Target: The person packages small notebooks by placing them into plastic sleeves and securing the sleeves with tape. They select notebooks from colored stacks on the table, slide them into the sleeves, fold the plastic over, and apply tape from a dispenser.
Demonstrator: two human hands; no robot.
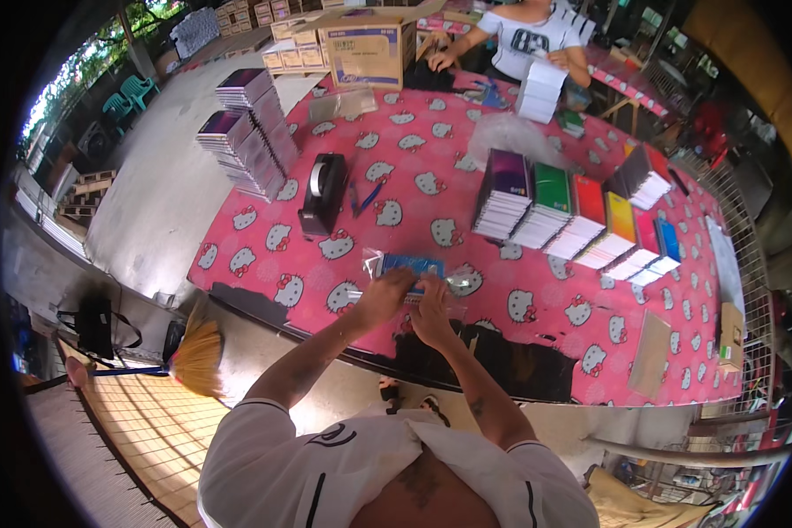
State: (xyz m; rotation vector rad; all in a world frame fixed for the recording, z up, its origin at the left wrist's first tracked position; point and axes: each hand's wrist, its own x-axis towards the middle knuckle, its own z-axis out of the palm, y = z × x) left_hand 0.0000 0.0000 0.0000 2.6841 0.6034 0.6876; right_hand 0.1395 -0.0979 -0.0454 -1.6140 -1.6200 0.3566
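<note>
Black tape dispenser (323,194), cardboard box (367,48)

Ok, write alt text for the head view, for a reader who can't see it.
Seen from above, a person's left hand and right hand press on a blue packet in clear plastic wrap on a pink cartoon-cat tablecloth. A black tape dispenser and rows of coloured notebooks stand nearby.

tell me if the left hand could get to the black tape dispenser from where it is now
Probably yes: the left hand sits on the clear bag, and only bare tablecloth lies between it and the tape dispenser.
</note>
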